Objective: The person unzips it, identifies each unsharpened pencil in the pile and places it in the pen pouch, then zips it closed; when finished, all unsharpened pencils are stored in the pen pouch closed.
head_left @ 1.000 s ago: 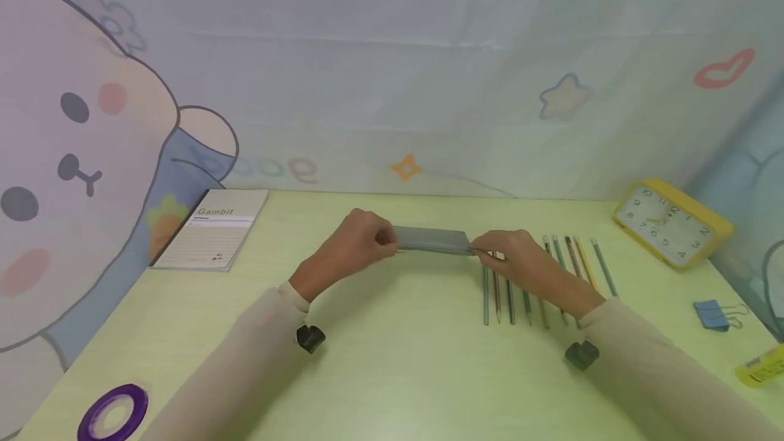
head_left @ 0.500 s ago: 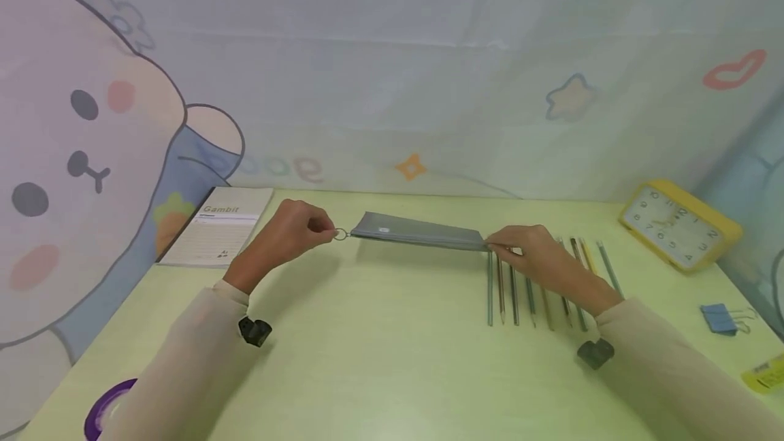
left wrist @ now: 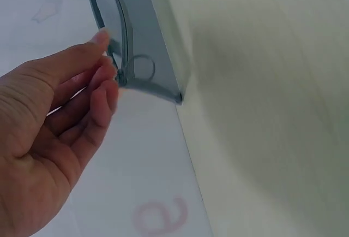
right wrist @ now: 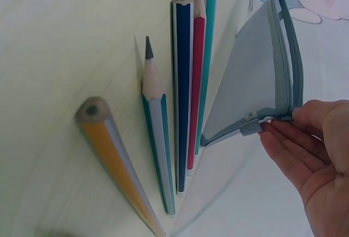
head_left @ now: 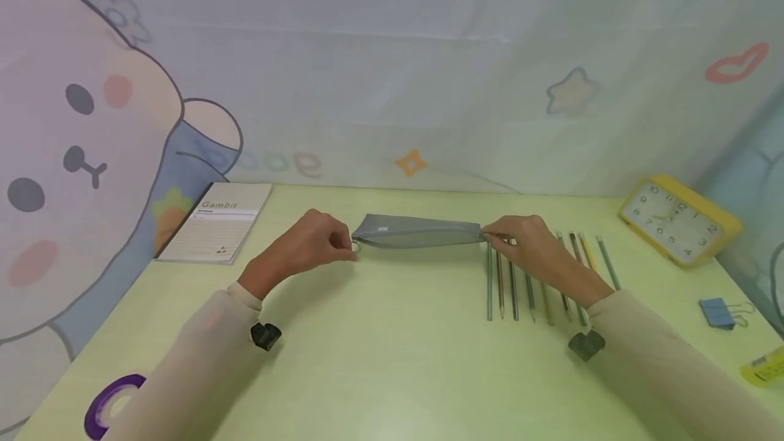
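Observation:
A grey zip pencil pouch [head_left: 422,225] is held up over the table, its long mouth gaping toward me. My right hand [head_left: 525,247] pinches the pouch's right end between thumb and fingers, close to a small fabric tab [right wrist: 251,128]. At the other end is my left hand [head_left: 312,243], its fingers loosely bent and the fingertips right at the corner. A metal pull ring [left wrist: 143,66] hangs by that corner in the left wrist view, outside the fingers. Several pencils [right wrist: 185,84] lie in a row under and beside my right hand.
A notebook [head_left: 217,226] lies at the back left, and a purple-rimmed tape roll [head_left: 98,410] at the front left. On the right are a yellow clock [head_left: 676,220], a blue binder clip [head_left: 716,313] and a yellow tube-like item [head_left: 762,367]. A printed cloth hangs behind.
My left hand drew the ring out to the left, then came off it and back to the pouch's corner. The pouch's mouth now gapes wider. My right hand keeps its pinch.

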Demonstrator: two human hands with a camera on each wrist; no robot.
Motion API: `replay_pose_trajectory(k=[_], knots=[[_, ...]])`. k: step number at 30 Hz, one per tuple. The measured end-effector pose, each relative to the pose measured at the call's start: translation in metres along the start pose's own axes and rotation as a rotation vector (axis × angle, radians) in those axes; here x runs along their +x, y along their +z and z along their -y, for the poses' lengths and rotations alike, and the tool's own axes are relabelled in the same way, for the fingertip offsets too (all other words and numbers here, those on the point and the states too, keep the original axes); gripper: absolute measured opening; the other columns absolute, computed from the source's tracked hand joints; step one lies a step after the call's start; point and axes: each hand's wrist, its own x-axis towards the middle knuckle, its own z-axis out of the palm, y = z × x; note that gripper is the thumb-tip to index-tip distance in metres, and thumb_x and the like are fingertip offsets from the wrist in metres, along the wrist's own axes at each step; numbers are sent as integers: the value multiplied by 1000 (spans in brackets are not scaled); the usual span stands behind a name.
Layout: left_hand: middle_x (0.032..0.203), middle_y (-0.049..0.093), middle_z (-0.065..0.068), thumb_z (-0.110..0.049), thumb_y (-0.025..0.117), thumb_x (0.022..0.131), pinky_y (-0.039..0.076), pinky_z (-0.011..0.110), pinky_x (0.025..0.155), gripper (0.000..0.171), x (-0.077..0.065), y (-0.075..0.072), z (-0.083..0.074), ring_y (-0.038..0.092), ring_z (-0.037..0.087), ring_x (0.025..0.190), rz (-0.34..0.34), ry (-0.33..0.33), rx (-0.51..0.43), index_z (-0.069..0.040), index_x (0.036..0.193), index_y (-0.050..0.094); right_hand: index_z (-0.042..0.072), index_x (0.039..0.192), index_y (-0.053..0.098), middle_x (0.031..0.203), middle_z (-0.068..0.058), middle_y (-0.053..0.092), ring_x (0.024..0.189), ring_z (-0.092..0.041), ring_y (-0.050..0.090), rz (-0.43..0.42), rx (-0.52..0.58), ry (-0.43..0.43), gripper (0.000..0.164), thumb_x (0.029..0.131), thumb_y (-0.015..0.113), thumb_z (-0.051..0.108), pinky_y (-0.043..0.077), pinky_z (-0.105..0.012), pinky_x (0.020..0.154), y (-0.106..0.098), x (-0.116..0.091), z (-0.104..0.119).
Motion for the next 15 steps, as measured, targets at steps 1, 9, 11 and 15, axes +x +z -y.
replay_pose_trajectory(k=[1, 9, 11, 15], knots=[[76, 74, 2, -17, 79, 86, 50, 28, 64, 10, 3, 2, -2, 62, 7, 66, -18, 18, 9, -11, 79, 76, 1, 111, 76, 102, -12, 78, 91, -25, 76, -3, -1, 1, 19, 94, 68, 4, 60, -39, 78, 0, 0, -1], [114, 68, 8, -9, 76, 89, 55, 38, 89, 25, 25, 18, -15, 63, 25, 107, -96, 124, 149, -6, 113, 72, 2, 113, 76, 104, -11, 78, 92, -25, 76, 27, -1, 37, 21, 96, 66, 8, 60, -39, 78, -2, -1, 3], [115, 68, 6, -11, 76, 89, 53, 38, 92, 28, 30, 22, -17, 62, 23, 110, -78, 126, 175, -8, 117, 72, 3, 113, 76, 104, -11, 78, 92, -25, 76, 36, 0, 40, 21, 96, 66, 9, 60, -39, 79, -1, 0, 4], [112, 69, 3, -11, 74, 91, 53, 36, 91, 26, 40, 27, -23, 63, 20, 105, -38, 134, 172, -10, 117, 73, 3, 113, 76, 105, -11, 78, 93, -24, 75, 45, 1, 27, 21, 95, 67, 7, 60, -38, 79, -1, 1, 4]])
